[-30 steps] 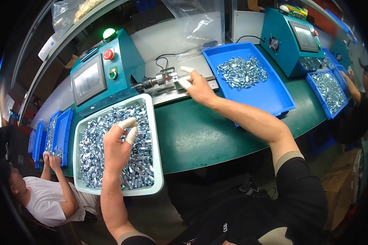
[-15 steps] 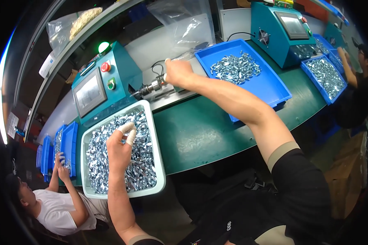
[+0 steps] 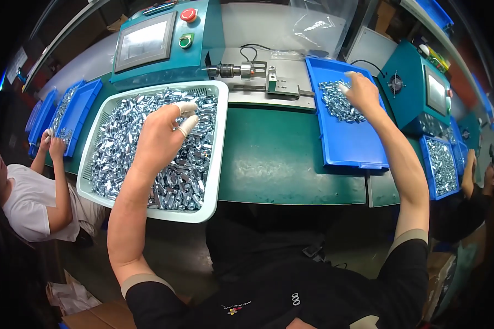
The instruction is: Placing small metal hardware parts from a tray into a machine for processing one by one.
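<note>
1. The pale basket (image 3: 217, 153) is the landmark: rounded plastic corners, slotted sides, its near rim reaching past the table's front edge in this view. Inside lies a deep heap of shiny metal pieces (image 3: 184, 186), short and angular.
2. The left hand (image 3: 160, 137) is above that heap, toward the basket's right side. Its thumb and forefinger, in white rubber finger covers (image 3: 188, 126), curl with a narrow gap between the tips; I cannot tell whether a piece is held.
3. Right of the basket, a bare stretch of smooth green table (image 3: 280, 159), scuffed in the middle, leaves open room as far as the blue tray (image 3: 348, 147).
4. The tray, shallow and straight-walled, is well apart from the basket; loose metal pieces (image 3: 335, 101) fill its far part, while its near part is bare.
5. The right hand (image 3: 363, 93) is over the tray's far part, thumb and forefinger moderately apart, with no piece visible between them.
6. Just behind the basket is a teal machine (image 3: 203, 52) with a flat screen; its round metal chuck (image 3: 230, 70) points rightward, toward a squared steel block (image 3: 271, 81).
</note>
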Available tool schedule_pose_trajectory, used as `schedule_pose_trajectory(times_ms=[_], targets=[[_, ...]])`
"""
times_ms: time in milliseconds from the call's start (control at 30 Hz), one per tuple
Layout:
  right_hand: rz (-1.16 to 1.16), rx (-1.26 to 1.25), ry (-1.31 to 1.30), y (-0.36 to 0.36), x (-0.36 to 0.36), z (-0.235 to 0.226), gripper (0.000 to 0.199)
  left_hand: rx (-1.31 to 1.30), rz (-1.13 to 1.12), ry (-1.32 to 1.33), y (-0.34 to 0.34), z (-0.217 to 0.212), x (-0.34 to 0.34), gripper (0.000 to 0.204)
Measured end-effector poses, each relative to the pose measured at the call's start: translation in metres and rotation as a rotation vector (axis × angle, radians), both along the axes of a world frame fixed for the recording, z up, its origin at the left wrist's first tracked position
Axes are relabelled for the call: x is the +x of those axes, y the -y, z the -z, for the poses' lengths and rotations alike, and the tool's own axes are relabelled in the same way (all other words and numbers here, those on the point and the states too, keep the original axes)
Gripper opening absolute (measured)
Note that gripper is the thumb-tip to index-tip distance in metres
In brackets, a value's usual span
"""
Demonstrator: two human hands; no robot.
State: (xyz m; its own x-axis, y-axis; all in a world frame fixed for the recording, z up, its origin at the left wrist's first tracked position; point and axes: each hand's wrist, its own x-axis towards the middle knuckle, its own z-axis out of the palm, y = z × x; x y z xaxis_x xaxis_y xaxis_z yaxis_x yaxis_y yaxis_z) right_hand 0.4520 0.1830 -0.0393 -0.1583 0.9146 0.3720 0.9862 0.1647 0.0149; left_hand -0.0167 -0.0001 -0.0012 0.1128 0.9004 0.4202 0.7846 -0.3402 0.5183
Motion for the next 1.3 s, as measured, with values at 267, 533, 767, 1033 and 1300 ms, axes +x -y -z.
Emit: schedule_pose_trajectory(times_ms=[267, 533, 767, 1033, 1300], targets=[[-1.073, -0.041, -0.442, 0.09, -0.237, -0.009, 0.018, -0.014, -0.052, 0.064, 0.002, 0.005, -0.002, 0.025], [-1.013, -0.104, -0.099, 0.1, -0.298, 0.002, 0.013, 0.046, -0.09, 0.107, -0.004, 0.003, -0.01, 0.027], [-0.965, -0.07, -0.041, 0.101, -0.31, 0.001, 0.011, 0.079, -0.057, 0.078, -0.001, 0.003, -0.016, 0.026], [-0.957, -0.045, -0.2, 0.102, -0.297, 0.006, 0.01, 0.014, -0.069, 0.095, -0.005, 0.003, -0.005, 0.026], [-0.819, -0.293, -0.94, 0.063, -0.222, -0.009, 0.02, 0.032, -0.059, 0.063, -0.001, 0.006, -0.013, 0.024]])
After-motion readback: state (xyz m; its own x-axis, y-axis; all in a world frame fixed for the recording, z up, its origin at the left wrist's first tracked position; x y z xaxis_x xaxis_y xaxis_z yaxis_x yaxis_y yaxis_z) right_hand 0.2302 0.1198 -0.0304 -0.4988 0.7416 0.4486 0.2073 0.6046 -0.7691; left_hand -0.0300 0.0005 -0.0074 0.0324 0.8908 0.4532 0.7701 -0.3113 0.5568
